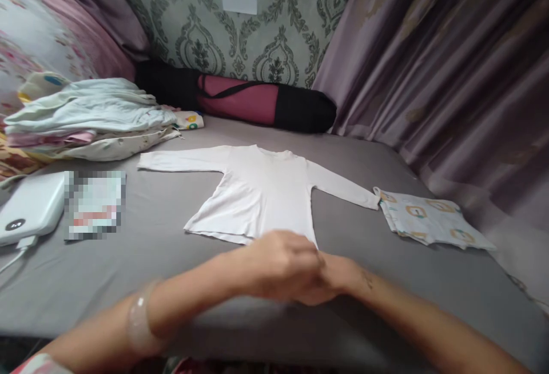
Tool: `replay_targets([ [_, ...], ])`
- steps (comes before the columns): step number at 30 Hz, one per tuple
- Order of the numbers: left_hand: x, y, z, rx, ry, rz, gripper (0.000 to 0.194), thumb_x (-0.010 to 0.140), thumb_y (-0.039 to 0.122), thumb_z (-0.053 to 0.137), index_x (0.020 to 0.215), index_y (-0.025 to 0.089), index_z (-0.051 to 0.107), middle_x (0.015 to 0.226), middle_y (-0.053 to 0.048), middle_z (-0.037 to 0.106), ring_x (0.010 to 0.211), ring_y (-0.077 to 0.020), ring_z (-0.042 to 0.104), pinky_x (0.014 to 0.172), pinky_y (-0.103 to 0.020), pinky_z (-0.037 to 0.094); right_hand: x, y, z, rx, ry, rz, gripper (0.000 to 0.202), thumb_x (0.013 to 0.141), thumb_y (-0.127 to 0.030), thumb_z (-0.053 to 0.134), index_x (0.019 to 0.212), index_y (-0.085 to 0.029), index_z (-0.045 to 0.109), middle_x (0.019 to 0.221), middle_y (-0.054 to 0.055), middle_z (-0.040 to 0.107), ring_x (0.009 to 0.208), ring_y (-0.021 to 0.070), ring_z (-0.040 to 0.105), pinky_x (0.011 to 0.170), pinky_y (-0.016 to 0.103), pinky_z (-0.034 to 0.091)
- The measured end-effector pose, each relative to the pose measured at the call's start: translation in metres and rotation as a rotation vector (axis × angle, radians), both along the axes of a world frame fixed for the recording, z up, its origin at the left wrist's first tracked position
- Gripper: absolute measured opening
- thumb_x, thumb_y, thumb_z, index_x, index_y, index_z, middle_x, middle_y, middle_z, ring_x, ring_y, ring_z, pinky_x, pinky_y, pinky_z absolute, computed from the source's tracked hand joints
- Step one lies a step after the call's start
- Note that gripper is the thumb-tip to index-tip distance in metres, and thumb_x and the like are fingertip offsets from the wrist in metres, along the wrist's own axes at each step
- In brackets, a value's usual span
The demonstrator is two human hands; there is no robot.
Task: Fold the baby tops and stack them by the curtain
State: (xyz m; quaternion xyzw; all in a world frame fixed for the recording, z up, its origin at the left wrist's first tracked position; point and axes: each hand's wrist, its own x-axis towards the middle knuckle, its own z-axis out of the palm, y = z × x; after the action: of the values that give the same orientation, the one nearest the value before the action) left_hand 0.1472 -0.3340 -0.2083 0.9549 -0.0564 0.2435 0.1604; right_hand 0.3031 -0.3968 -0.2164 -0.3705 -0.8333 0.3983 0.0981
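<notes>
A white long-sleeved shirt point(283, 191) lies spread on the grey bed sheet, both sleeves stretched out sideways and its neckline away from me. My left hand point(278, 265), fingers curled, is in front of the shirt's lower hem and covers part of it. Against it, partly behind, is my right hand point(330, 279), its fingers mostly hidden. Both hands are slightly blurred, and I cannot make out anything between them. A clear bangle point(139, 317) circles my left wrist.
Folded clothes point(94, 111) are piled at the left. Nearer are a white power bank point(36, 202) with a cable and a blurred-out packet point(96, 205). A folded patterned cloth point(433, 219) touches the right cuff. A long black-and-maroon bag point(240, 99) lies along the wall; curtains point(412, 59) hang right.
</notes>
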Motion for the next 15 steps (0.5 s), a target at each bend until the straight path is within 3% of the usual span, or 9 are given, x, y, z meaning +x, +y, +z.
replay_targets([
  [1, -0.011, 0.022, 0.003, -0.046, -0.018, 0.094, 0.021, 0.093, 0.021, 0.045, 0.093, 0.018, 0.066, 0.085, -0.006, 0.069, 0.075, -0.0128, 0.063, 0.069, -0.023, 0.05, 0.0, 0.004, 0.004, -0.036, 0.046, 0.015, 0.038, 0.098, -0.034, 0.044, 0.134, -0.032, 0.057, 0.139, -0.003, 0.056, 0.133, 0.0188, 0.047, 0.113, 0.033, 0.038],
  [3, -0.034, 0.072, 0.0, -0.26, -0.055, 0.503, 0.024, 0.093, 0.025, 0.045, 0.095, 0.017, 0.067, 0.083, -0.005, 0.071, 0.069, -0.0116, 0.062, 0.065, -0.022, 0.049, 0.0, 0.024, 0.005, -0.058, 0.122, -0.023, 0.04, 0.102, -0.038, 0.034, 0.126, -0.026, 0.064, 0.134, 0.0, 0.061, 0.127, 0.0175, 0.053, 0.109, 0.031, 0.041],
  [5, -0.058, 0.123, -0.012, -0.349, -0.033, 0.919, 0.026, 0.089, 0.028, 0.047, 0.089, 0.015, 0.069, 0.081, -0.006, 0.072, 0.071, -0.0146, 0.063, 0.066, -0.023, 0.049, 0.0, 0.055, -0.005, 0.051, 0.159, -0.226, 0.046, 0.102, -0.041, 0.03, 0.124, -0.022, 0.065, 0.138, 0.004, 0.057, 0.131, 0.0188, 0.049, 0.112, 0.035, 0.037],
  [7, -0.077, 0.165, -0.031, -0.358, 0.109, 1.222, 0.022, 0.083, 0.026, 0.053, 0.087, 0.016, 0.072, 0.086, -0.008, 0.074, 0.081, -0.0201, 0.066, 0.073, -0.026, 0.049, -0.001, 0.091, -0.021, 0.215, 0.075, -0.491, 0.047, 0.102, -0.041, 0.029, 0.13, -0.021, 0.06, 0.141, 0.007, 0.055, 0.136, 0.0209, 0.044, 0.116, 0.041, 0.03],
  [10, -0.092, 0.198, -0.055, -0.345, 0.276, 1.326, 0.025, 0.079, 0.022, 0.054, 0.093, 0.017, 0.074, 0.092, -0.01, 0.074, 0.089, -0.0241, 0.067, 0.079, -0.028, 0.049, -0.008, 0.136, -0.043, 0.292, -0.152, -0.645, 0.052, 0.101, -0.037, 0.028, 0.142, -0.012, 0.047, 0.152, 0.014, 0.038, 0.144, 0.0233, 0.028, 0.12, 0.044, 0.017],
  [15, -0.09, 0.199, -0.067, -0.248, 0.309, 1.31, 0.029, 0.085, 0.026, 0.051, 0.105, 0.02, 0.071, 0.101, -0.012, 0.07, 0.098, -0.0256, 0.064, 0.086, -0.032, 0.048, -0.036, 0.157, -0.056, 0.26, -0.343, -0.602, 0.065, 0.1, -0.046, 0.022, 0.153, -0.008, 0.022, 0.161, 0.013, 0.014, 0.149, 0.0232, 0.007, 0.12, 0.045, 0.003],
])
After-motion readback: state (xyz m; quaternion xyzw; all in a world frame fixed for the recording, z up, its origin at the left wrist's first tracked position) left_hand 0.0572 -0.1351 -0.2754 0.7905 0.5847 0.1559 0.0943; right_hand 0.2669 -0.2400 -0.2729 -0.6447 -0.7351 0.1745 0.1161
